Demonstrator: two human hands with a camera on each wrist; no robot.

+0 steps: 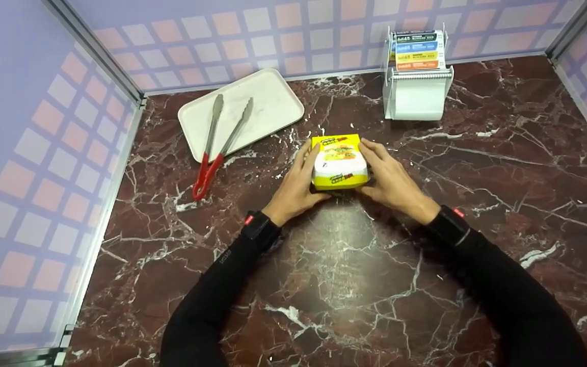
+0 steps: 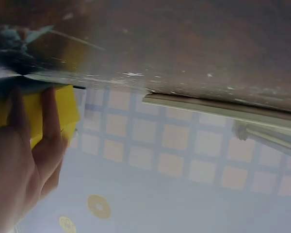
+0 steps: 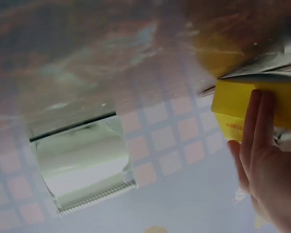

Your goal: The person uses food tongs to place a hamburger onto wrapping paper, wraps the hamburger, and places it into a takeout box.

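Note:
A yellow and white burger box, its lid closed and printed with a burger, sits on the dark marbled counter in the middle of the head view. My left hand grips its left side, thumb by the front lower edge. On the opposite side my right hand holds it likewise, fingertips near the back corner. The left wrist view shows fingers of the left hand along the yellow wall. In the right wrist view, two fingers lie extended along the box side.
Behind and left, a cream tray bears red-handled metal tongs, whose handles hang over its near edge. A label roll dispenser with colored strips stands at the back right. Tiled-pattern panels close off the counter's back and sides.

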